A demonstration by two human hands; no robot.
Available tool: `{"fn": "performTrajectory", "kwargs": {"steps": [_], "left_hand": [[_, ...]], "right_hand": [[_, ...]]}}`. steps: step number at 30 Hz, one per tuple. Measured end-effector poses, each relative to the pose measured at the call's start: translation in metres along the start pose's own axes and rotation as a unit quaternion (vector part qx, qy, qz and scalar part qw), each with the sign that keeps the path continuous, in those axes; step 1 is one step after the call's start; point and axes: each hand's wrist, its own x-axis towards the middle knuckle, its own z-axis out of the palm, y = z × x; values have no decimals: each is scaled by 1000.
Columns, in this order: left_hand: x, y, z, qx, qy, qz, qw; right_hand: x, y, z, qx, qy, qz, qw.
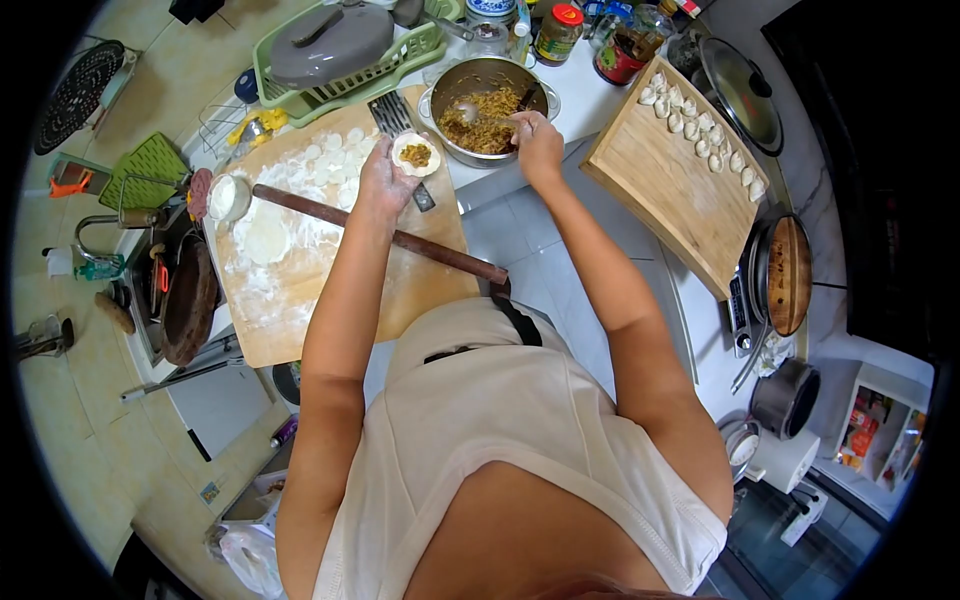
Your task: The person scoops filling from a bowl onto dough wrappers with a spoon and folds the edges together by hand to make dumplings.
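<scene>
Left grip (388,185) cradling a filled wrapper (415,154), right grip (539,145) pinching a spoon (468,112) in the pot (480,157).

The left arm runs nearly straight forward over the floury board (300,310), its forearm crossing above the rolling pin (445,252); the hand is turned palm up, thumb side inward, with the round wrapper lying open on it, a heap of filling at its middle, just beside the pot. The right arm comes forward from a slightly bent elbow, forearm slanting inward, wrist over the pot's near right rim, fingers closed round the spoon's handle; the spoon's bowl sits among the filling (492,104) inside. The pot stands on the white bench (582,100), beyond the board's far right corner.
</scene>
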Motion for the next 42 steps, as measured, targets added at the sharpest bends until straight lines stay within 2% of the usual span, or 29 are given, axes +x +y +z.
{"fn": "performTrajectory", "kwargs": {"steps": [5,8,11,14,18,22,25,28,34,42], "left_hand": [[-4,0,1,-2,10,-1,1000],[-5,0,0,-8,7,-8,1000],[-4,-1,-3,-11,-15,-10,1000],[-6,-5,9,-9,-20,-2,1000],[-4,-7,23,-18,-31,-23,999],[-1,-7,28,-31,-49,-33,998],[-5,-6,35,-24,-21,-31,999],[-10,-2,43,-19,14,-33,999],[-8,7,41,-64,17,-62,996],[-27,13,50,-62,48,-90,993]], "right_hand": [[10,4,-14,-123,96,-128,979],[18,0,-24,-130,68,-110,983],[23,-9,-33,6,-21,-33,999],[6,-35,-41,218,-120,52,967],[-19,-42,-36,283,-168,8,944],[-35,-32,-30,212,-155,-48,964],[-41,-34,-32,119,-112,-162,973],[-37,-28,-37,-42,-60,-351,934],[-39,-18,-39,-108,-38,-456,883],[-44,-28,-47,-163,17,-507,846]]}}
